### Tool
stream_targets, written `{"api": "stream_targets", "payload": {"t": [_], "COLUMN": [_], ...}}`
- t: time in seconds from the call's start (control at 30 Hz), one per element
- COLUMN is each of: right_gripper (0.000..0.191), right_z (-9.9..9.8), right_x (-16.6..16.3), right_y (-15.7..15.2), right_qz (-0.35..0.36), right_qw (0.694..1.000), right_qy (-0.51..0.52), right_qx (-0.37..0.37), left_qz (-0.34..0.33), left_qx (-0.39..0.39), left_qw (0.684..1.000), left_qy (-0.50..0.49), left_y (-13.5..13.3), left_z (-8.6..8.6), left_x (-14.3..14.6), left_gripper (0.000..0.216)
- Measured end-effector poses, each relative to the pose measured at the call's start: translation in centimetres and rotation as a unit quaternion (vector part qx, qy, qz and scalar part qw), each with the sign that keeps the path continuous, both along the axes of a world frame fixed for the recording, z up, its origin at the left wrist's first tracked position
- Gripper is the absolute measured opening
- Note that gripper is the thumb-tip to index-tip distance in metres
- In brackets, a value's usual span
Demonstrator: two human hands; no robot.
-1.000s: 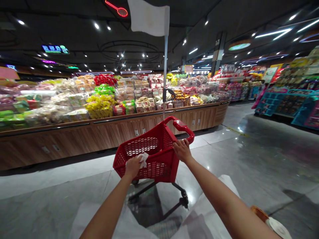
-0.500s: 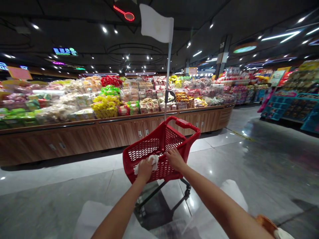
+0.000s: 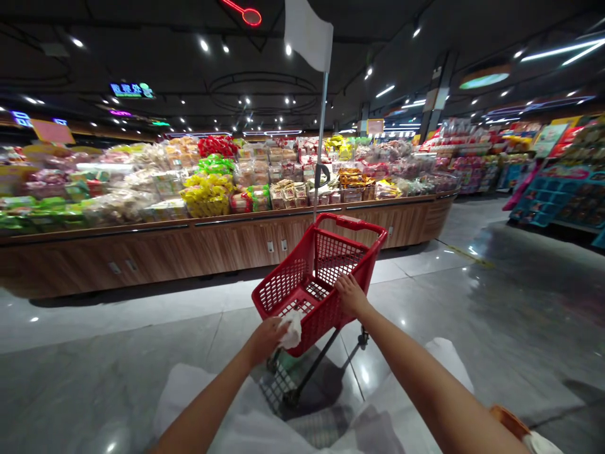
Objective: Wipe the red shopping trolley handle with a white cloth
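Note:
A red plastic shopping cart point(image 3: 322, 323) stands in front of me at an angle, its slotted basket holding nothing that I can see. My left hand point(image 3: 265, 340) is closed around a crumpled white cloth point(image 3: 290, 329) at the near corner of the basket. The cloth lies against the rim there. Over the near side rim, my right hand point(image 3: 350, 295) has its fingers hooked, gripping the cart. A pole with a white flag point(image 3: 309, 34) rises from the handle end, on the far side.
Behind the cart runs a long wood-panelled display counter point(image 3: 227, 249) heaped with packaged snacks. Blue display racks point(image 3: 551, 192) stand at the right. Grey shiny floor point(image 3: 454, 296) surrounds the cart. My knees in white clothing point(image 3: 189, 394) are at the bottom.
The cart has turned and shifted right in view, showing more of the basket's inside. My left hand with the cloth has come off the side panel toward the near corner. My right hand stays on the rim.

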State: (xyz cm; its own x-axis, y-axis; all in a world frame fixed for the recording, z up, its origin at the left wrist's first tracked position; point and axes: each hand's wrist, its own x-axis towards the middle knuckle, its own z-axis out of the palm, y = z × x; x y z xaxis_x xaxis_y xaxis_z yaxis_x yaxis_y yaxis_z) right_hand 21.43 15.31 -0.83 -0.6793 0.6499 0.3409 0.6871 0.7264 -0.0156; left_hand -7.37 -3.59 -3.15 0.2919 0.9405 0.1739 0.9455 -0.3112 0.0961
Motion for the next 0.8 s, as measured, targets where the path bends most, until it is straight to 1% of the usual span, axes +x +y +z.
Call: {"api": "stream_targets", "payload": {"t": [0.03,0.1,0.17,0.2,0.27,0.3,0.37,0.43,0.47,0.53,0.63,0.73,0.8], "right_gripper": [0.055,0.057,0.059,0.06,0.057,0.055,0.044,0.037,0.035,0.032,0.028,0.028,0.027], "right_z": [0.2,0.8,1.2,1.2,1.1,0.8,0.2,-0.4,-0.6,-0.9,-0.8,-0.8,-1.0], "right_x": [0.0,-0.4,-1.5,-2.3,-4.2,-5.1,-6.6,-7.1,-6.8,-5.4,-2.3,0.2,0.8], "right_y": [0.1,-0.1,-1.4,-2.5,-5.3,-6.9,-9.9,-11.8,-12.2,-12.0,-10.3,-8.6,-8.1], "right_qz": [-0.008,-0.029,-0.047,-0.045,-0.008,0.027,0.099,0.095,0.084,0.074,0.098,0.094,0.074], "right_qw": [1.0,0.999,0.998,0.998,0.998,0.997,0.991,0.989,0.99,0.991,0.99,0.991,0.994], "right_qy": [-0.003,-0.008,-0.014,-0.017,-0.023,-0.025,-0.031,-0.039,-0.043,-0.05,-0.061,-0.065,-0.058], "right_qx": [-0.002,-0.01,-0.026,-0.036,-0.056,-0.067,-0.088,-0.103,-0.106,-0.102,-0.079,-0.065,-0.06], "left_qz": [-0.016,-0.019,-0.005,0.003,0.016,0.022,0.033,0.027,0.013,-0.032,-0.082,-0.087,-0.072], "left_qx": [-0.001,0.002,0.011,0.019,0.042,0.055,0.073,0.073,0.067,0.047,0.027,0.046,0.053], "left_qw": [1.0,1.0,1.0,1.0,0.999,0.998,0.996,0.996,0.996,0.994,0.988,0.991,0.995], "left_qy": [0.001,0.005,0.011,0.014,0.024,0.03,0.041,0.053,0.063,0.094,0.127,0.088,0.043], "left_y": [0.4,1.4,2.1,2.3,2.2,2.1,1.9,1.9,2.1,2.6,3.8,4.6,4.9], "left_z": [0.3,0.8,1.0,0.9,0.3,0.0,-0.7,-0.9,-0.9,-0.4,0.7,1.2,0.9], "left_x": [-0.9,-2.2,-2.4,-2.1,-0.6,0.5,2.9,4.8,5.3,5.3,3.1,1.2,1.8], "left_gripper": [0.049,0.045,0.04,0.038,0.035,0.035,0.035,0.034,0.033,0.031,0.03,0.031,0.031]}}
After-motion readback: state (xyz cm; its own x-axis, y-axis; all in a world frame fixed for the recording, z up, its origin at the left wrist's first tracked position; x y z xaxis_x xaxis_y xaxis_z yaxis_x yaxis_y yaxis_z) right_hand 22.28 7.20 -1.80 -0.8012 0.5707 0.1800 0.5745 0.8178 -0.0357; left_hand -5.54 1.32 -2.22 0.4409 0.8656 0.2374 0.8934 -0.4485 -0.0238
